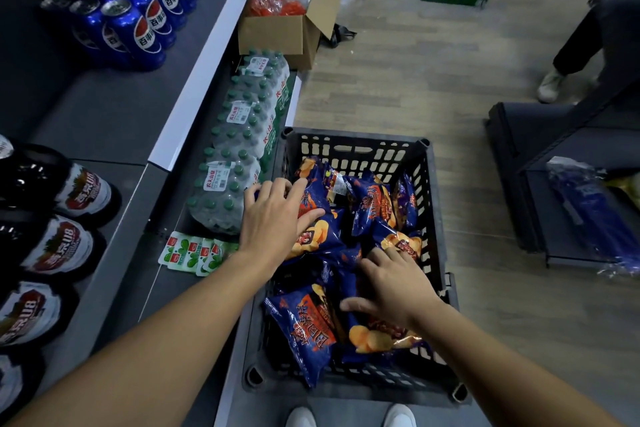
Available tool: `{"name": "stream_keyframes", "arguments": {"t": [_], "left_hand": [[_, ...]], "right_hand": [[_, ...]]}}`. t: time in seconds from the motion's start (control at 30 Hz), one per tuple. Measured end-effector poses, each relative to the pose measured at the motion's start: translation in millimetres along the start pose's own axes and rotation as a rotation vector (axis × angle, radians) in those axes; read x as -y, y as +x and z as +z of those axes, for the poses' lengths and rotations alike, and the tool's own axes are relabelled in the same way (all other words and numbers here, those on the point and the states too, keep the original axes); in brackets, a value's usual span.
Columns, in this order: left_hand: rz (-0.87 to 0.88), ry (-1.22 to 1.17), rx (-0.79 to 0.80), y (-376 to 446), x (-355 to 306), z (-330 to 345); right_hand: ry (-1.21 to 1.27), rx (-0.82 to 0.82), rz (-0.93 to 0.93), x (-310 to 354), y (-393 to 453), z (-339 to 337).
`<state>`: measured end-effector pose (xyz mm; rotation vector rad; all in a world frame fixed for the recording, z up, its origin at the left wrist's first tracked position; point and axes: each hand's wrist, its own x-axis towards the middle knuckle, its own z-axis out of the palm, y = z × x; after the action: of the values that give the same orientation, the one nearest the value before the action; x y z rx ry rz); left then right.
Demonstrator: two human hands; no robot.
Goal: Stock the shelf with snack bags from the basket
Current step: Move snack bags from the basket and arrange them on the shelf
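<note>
Both forearms reach down into dark slatted basket (434, 218) on the floor. Left hand (273, 215) lies flat, fingers spread, on a blue snack bag (313, 198) at far left corner. Right hand (394, 284), fingers loosely spread, rests on another bag (377, 336); neither grips. Basket heaped with blue bags. Bottled-water packs (242, 149) just left; cola cans (128, 7) on shelf (114, 107).

The setting is a retail shop aisle. The landmark is the dark shelf unit (114, 114) with a white price-strip edge. On its upper tier stand rows of blue cola cans (135, 7); on a lower tier lie dark beer bottles (59, 239). Shrink-wrapped water bottle packs (242, 135) sit at its base. An open cardboard box (287, 24) stands just beyond, on wood-pattern flooring (433, 62).
</note>
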<state>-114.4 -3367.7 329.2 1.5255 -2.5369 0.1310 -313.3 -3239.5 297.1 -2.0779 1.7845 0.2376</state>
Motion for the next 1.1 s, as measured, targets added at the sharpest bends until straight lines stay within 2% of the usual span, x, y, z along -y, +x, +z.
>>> {"name": "stream_keyframes", "arguments": {"t": [0.17, 0.3, 0.5, 0.6, 0.7, 0.83, 1.1], "left_hand": [[0.019, -0.010, -0.010, -0.6, -0.7, -17.3], [0.036, -0.004, -0.045, 7.9, 0.1, -51.2], [0.019, 0.025, -0.135, 25.5, 19.9, -143.0], [-0.001, 0.037, -0.238, 23.7, 28.8, -203.0], [-0.045, 0.085, -0.337, 13.4, 36.3, -262.5], [-0.135, 0.176, -0.356, -20.0, 47.4, -340.3], [-0.423, 0.443, -0.440, -150.4, 66.2, -481.6]], "right_hand": [[0.054, -0.069, -0.006, 0.4, -4.3, -23.8], [0.115, -0.248, 0.006, 3.9, -1.4, -73.0], [0.063, -0.512, -0.070, 15.3, -12.7, -162.5], [0.052, -0.628, -0.108, 31.7, -25.7, -209.6], [0.040, -0.728, -0.210, 56.5, -38.7, -261.7], [-0.009, -0.825, -0.392, 103.3, -55.1, -334.0], [-0.022, -0.932, -0.812, 248.3, -123.3, -418.2]]}}
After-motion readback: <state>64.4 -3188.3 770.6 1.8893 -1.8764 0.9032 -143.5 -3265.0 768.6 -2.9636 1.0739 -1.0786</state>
